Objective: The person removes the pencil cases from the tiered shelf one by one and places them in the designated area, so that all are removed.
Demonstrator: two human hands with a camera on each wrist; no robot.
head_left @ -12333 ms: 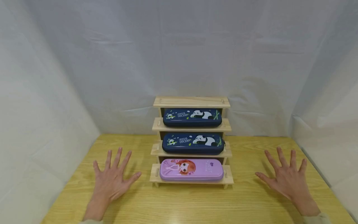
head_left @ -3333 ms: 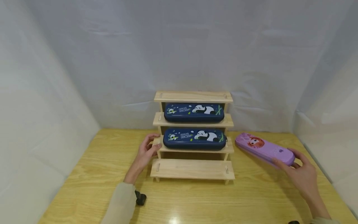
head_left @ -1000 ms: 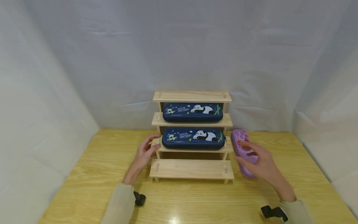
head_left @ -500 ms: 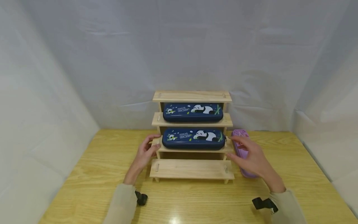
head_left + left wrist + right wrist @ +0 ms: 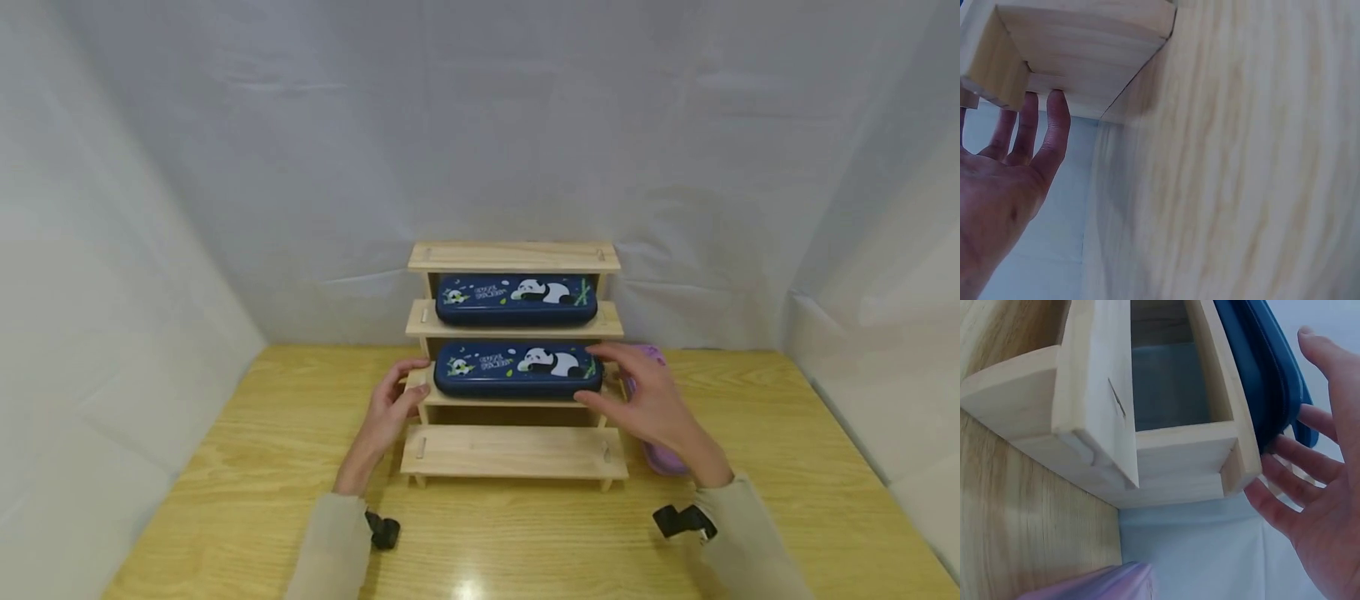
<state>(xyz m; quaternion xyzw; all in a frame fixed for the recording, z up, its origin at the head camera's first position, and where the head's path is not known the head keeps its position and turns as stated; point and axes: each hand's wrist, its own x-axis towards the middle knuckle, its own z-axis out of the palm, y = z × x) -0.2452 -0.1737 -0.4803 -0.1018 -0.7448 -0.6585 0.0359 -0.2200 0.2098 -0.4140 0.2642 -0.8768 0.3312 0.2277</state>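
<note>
Two dark blue panda pencil cases lie on a stepped wooden rack; the upper case (image 5: 480,307) is on the third step, the lower case (image 5: 476,379) on the second. My left hand (image 5: 386,408) holds the rack (image 5: 513,454) by the left end of the second step, thumb in front; fingertips meet the side panel in the left wrist view. Around the lower case's right end is my right hand (image 5: 652,400), thumb apart from the fingers. In the right wrist view its thumb stands off the case (image 5: 1260,369), with fingers by the case's end.
A purple pencil case (image 5: 663,458) lies on the table right of the rack, partly hidden behind my right hand. The bottom step is bare wood. White cloth (image 5: 517,150) hangs behind and at both sides of the wooden table (image 5: 300,467).
My right hand has put the purple case down right of the rack, let go, and moved left to the lower panda case. Since about three seconds ago my left hand has stayed on the rack.
</note>
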